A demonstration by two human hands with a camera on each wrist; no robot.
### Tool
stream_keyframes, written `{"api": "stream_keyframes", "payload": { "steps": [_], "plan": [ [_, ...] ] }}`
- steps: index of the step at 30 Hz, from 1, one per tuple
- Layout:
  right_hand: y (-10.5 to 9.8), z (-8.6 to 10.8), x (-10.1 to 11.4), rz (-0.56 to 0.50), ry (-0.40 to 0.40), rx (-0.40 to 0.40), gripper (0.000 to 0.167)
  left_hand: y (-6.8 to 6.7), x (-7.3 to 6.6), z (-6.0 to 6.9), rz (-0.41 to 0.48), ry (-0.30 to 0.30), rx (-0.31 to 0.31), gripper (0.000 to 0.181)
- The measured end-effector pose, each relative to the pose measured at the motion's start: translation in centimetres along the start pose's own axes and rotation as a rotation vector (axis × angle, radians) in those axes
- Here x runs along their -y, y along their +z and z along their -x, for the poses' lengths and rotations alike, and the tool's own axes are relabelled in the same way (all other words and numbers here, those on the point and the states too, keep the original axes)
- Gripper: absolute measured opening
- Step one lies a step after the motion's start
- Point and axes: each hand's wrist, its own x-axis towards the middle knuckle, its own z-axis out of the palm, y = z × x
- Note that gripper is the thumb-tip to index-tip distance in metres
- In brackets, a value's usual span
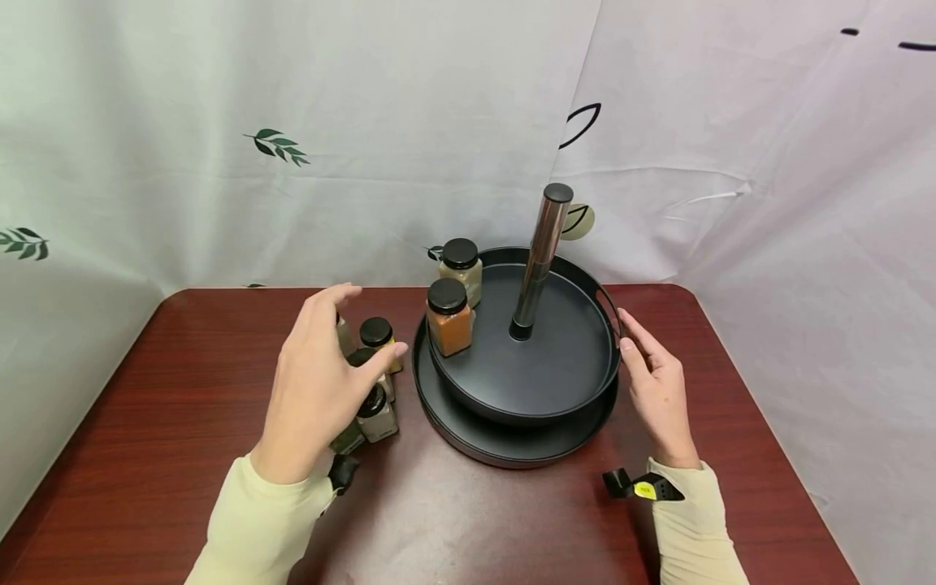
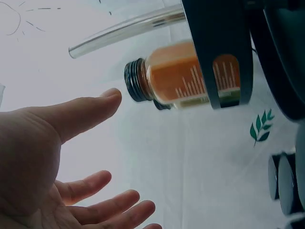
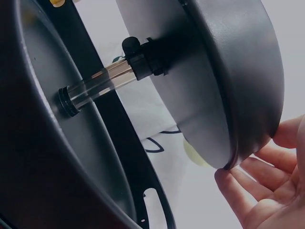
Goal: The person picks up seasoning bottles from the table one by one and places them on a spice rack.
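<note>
My left hand hovers over a cluster of spice jars with black lids, thumb and fingers spread and nothing between them. One grey jar shows below its thumb; other jars are partly hidden behind the hand. To the right stands a black two-tier round tray with a clear centre post. My right hand holds the outer edge of the upper tray beside its handle slot, thumb and fingertips against the wall. An orange spice jar and a pale one stand on that tray's left side.
The lower tray juts out below the upper one at the front. Both rest on a dark red wooden table. A white cloth with leaf prints hangs right behind the table.
</note>
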Motion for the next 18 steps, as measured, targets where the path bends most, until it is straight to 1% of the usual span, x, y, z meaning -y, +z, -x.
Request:
{"api": "stream_keyframes", "payload": {
  "steps": [3,7,14,18],
  "plan": [
    [-0.1,0.0,0.1,-0.01,0.005,0.022,0.039,-0.5,0.7,0.4,-0.011,0.0,-0.011,0.075],
    [-0.2,-0.1,0.2,-0.015,0.005,0.054,0.041,-1.0,1.5,1.0,-0.026,-0.015,-0.006,0.076],
    [-0.6,-0.2,0.0,-0.022,-0.013,0.099,0.042,-1.5,2.6,2.2,-0.044,-0.02,0.034,0.077],
    [-0.7,-0.2,0.0,-0.018,-0.016,0.124,0.044,-1.7,3.4,3.1,-0.038,-0.025,0.076,0.077]
  ]
}}
